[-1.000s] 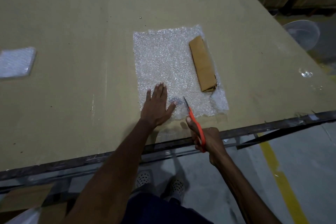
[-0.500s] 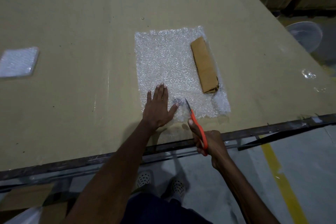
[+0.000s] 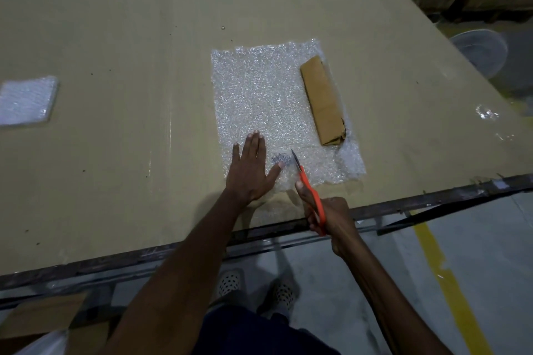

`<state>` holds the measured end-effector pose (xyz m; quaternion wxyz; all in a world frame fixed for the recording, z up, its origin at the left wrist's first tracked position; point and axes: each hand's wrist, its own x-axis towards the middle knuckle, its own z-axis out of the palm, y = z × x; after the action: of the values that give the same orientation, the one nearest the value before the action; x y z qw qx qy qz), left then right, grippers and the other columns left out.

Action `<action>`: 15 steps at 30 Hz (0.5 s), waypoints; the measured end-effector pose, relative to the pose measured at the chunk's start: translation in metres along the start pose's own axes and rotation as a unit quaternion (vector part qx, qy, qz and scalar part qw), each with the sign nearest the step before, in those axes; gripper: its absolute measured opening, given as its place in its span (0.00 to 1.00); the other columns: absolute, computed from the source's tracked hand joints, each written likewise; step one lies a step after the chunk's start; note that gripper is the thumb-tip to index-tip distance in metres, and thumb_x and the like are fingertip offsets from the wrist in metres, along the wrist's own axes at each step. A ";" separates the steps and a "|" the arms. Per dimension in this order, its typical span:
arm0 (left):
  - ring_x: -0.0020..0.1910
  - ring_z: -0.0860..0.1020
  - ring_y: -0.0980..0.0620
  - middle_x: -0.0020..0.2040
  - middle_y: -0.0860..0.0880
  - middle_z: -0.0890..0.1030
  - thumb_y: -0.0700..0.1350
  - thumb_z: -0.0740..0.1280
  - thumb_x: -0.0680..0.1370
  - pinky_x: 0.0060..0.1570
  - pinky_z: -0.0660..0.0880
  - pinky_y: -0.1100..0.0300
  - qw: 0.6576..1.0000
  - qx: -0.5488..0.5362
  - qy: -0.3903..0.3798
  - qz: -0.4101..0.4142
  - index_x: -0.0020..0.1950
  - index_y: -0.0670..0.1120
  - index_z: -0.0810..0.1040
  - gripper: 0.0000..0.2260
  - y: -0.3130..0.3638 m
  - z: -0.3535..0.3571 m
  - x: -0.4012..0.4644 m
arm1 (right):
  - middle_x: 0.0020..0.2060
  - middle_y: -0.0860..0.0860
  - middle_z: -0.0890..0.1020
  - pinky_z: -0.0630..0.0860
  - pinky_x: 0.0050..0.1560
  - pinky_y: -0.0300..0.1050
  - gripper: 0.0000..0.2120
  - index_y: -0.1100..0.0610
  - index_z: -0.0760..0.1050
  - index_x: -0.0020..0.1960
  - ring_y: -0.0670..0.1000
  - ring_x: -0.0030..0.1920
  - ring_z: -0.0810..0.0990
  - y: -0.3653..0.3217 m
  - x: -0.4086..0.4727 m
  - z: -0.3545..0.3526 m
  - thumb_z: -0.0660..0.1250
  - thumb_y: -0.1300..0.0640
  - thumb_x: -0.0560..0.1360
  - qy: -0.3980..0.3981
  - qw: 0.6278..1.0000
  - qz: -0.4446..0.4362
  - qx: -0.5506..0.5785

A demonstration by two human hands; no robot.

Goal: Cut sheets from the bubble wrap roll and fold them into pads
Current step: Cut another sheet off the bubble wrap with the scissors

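A sheet of bubble wrap [image 3: 259,95] lies flat on the cardboard-covered table [image 3: 115,37], running toward the near edge. A brown cardboard block [image 3: 323,101] rests on its right side. My left hand [image 3: 251,167] presses flat on the wrap's near left part, fingers together, thumb out. My right hand [image 3: 328,216] grips orange-handled scissors [image 3: 308,190]. Their blades point away from me into the wrap just right of my left thumb. A folded bubble wrap pad [image 3: 27,101] lies at the far left of the table.
The table's dark metal front edge [image 3: 432,199] runs across in front of me. A yellow floor line [image 3: 450,282] and a round fan [image 3: 481,49] are to the right. My shoes [image 3: 253,288] show below the table. Stacked boxes stand at the back right.
The scissors have crept a little forward along the wrap. My left hand stays pressed in the same spot.
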<state>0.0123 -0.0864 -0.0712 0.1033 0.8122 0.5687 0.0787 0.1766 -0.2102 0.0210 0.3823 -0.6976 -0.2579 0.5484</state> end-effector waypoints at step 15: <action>0.80 0.44 0.46 0.81 0.42 0.46 0.66 0.46 0.80 0.76 0.41 0.42 1.000 0.004 0.009 0.002 0.80 0.39 0.47 0.38 -0.002 0.004 0.000 | 0.26 0.56 0.71 0.62 0.22 0.36 0.25 0.57 0.74 0.27 0.50 0.22 0.66 -0.009 0.009 0.007 0.79 0.39 0.66 -0.004 1.000 0.002 0.017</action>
<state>0.0119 -0.0862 -0.0756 0.0951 0.8132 0.5679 0.0841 0.1731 -0.1968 0.0225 0.3923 -0.6894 -0.2485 0.5559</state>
